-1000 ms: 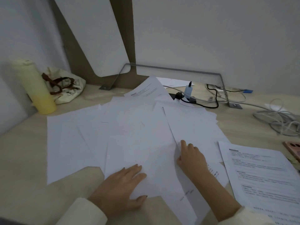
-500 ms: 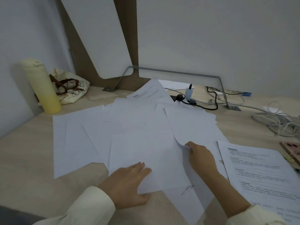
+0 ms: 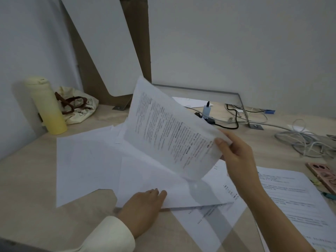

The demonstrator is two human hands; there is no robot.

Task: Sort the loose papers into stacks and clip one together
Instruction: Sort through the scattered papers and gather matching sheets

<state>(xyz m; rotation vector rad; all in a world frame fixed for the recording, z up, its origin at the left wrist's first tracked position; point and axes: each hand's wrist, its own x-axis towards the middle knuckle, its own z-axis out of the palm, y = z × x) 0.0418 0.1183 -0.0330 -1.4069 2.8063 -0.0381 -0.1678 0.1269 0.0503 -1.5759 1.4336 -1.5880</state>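
Papers: one printed sheet (image 3: pixel 172 135) lifted above the desk (image 3: pixel 27 179), pinched by the right hand (image 3: pixel 236 153); several overlapping sheets (image 3: pixel 87 160) beneath. Left hand (image 3: pixel 143 206) rests flat, fingers extended, on one.

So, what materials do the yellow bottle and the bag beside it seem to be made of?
The yellow bottle looks like matte plastic or coated metal: smooth, no glare; I cannot tell which. The bag looks like soft cotton canvas: it slumps and creases, with darker brown handles.

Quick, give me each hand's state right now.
Left hand: open, palm flat on the spread white paper sheets on the desk.
Right hand: closed, pinching the lifted white printed sheet by its corner.
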